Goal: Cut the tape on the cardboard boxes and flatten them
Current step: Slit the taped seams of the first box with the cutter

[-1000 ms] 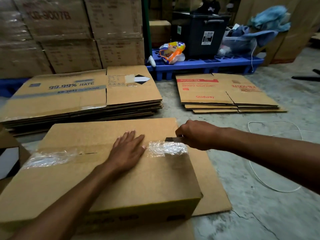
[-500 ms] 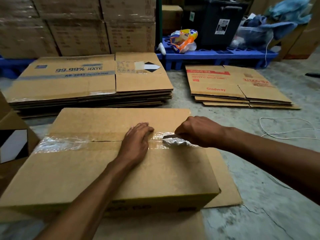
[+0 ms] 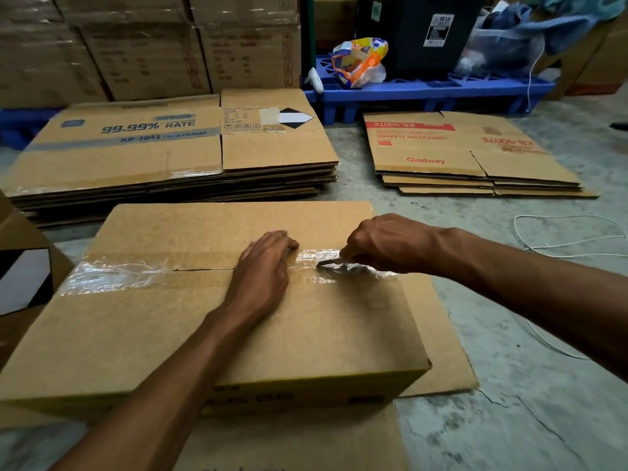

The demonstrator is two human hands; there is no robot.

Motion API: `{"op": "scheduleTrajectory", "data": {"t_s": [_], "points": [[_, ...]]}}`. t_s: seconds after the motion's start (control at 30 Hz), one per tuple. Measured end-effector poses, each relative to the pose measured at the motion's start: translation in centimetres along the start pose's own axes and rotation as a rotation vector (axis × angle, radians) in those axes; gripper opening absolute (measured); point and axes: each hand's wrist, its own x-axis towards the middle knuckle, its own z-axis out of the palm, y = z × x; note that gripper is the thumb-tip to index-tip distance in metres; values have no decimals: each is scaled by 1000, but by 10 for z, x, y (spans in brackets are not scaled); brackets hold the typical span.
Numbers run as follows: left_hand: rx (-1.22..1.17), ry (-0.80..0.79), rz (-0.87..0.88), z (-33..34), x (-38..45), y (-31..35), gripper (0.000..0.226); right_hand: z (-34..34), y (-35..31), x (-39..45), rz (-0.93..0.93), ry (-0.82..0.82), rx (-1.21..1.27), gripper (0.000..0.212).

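Observation:
A closed brown cardboard box (image 3: pixel 170 321) stands on the floor in front of me, its top seam covered by clear tape (image 3: pixel 112 275). My left hand (image 3: pixel 263 273) presses flat on the lid at the middle of the seam, fingers curled at the tips. My right hand (image 3: pixel 384 243) is shut on a small cutter (image 3: pixel 334 263) whose blade lies in the tape at the right part of the seam. Left of my left hand the seam shows as a dark slit under wrinkled tape.
Two stacks of flattened boxes lie behind: a large one (image 3: pixel 176 154) at left, a smaller one (image 3: pixel 465 154) at right. A blue pallet (image 3: pixel 424 93) carries a black bin and bags. Stacked cartons (image 3: pixel 142 45) fill the back left. White cord (image 3: pixel 560 239) lies on the floor at right.
My right hand has drawn the cutter leftward along the seam from the box's right edge towards my left hand. My left hand's fingers have curled slightly; the camera has moved closer.

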Motion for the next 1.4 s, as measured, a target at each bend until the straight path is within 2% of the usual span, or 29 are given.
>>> {"op": "scheduleTrajectory", "data": {"t_s": [0.43, 0.63, 0.77, 0.9, 1.03, 1.1, 1.2, 1.27, 1.33, 1.4], "points": [[55, 10, 40, 0, -1, 0, 38, 3, 26, -18, 77, -120, 41, 24], [51, -2, 44, -2, -2, 1, 39, 5, 36, -33, 100, -92, 17, 19], [58, -10, 50, -1, -1, 0, 38, 6, 46, -54, 150, -146, 26, 25], [71, -23, 54, -1, -2, 3, 38, 8, 52, -59, 157, -128, 15, 24], [84, -10, 72, -3, -2, 4, 36, 18, 74, -88, 246, -303, -86, 19], [68, -7, 88, -3, -1, 5, 34, 28, 76, -107, 365, -228, 80, 12], [42, -19, 28, -12, 0, 1, 32, 36, 57, -99, 548, 36, 587, 18], [155, -31, -67, -28, 2, -19, 40, 38, 37, -77, 662, 157, 879, 19], [319, -36, -247, -53, 0, -52, 57, 42, 21, -59, 748, 248, 1017, 20], [402, -47, -517, -85, -13, -89, 68, 45, 7, -45, 799, 275, 1070, 20]]}}
